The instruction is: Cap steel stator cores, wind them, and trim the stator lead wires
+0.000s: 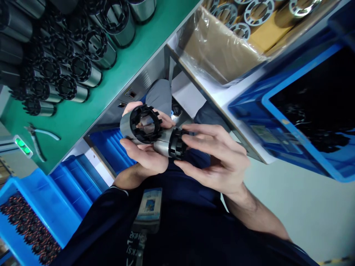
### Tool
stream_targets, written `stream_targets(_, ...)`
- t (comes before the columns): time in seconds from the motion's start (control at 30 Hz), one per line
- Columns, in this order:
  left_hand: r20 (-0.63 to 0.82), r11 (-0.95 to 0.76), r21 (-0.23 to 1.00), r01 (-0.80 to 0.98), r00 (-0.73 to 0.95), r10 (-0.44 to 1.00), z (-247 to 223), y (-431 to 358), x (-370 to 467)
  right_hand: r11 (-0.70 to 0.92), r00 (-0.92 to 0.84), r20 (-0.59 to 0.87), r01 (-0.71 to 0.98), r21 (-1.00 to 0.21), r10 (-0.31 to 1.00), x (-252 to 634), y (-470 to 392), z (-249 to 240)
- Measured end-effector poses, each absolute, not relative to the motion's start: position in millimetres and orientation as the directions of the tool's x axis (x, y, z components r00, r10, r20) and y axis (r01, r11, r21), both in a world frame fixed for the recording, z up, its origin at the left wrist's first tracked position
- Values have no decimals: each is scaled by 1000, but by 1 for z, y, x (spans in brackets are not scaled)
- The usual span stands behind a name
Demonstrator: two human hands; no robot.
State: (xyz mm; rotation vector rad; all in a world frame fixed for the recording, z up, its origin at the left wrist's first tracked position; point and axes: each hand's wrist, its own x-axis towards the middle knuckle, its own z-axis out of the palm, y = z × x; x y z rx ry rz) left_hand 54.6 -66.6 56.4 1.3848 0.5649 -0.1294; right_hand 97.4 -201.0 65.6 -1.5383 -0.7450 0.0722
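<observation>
Between two hands (pixel 219 157), two metal cylinders (pixel 127 127)

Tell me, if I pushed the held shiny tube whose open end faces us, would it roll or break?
The shiny tube would probably roll if laid on its side, because its outside is round. Its wall looks like metal, so it likely feels stiff. The black teeth stick out around the end, so they might snag or chip first.
</observation>
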Motion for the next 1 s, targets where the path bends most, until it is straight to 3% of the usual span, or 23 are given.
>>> stream_targets(0.13,-345,163,939,304,830,439,55,-61,57,83,756,373,392,-916,539,98,-204,69)
stream_targets(0.33,-341,187,940,286,828,446,29,-45,39,108,774,357,355,-929,523,93,-207,65)
stream_targets(0.57,-300,202,954,223,738,605,11,-67,42,104,822,389,382,-918,417,89,-203,61)
stream_targets(0.8,-168,60,985,163,812,559,68,-38,23,139,773,446,433,-891,451,87,-206,55)
stream_targets(1.0,-148,75,989,127,845,514,78,-32,15,17,758,446,499,-866,476,83,-208,58)
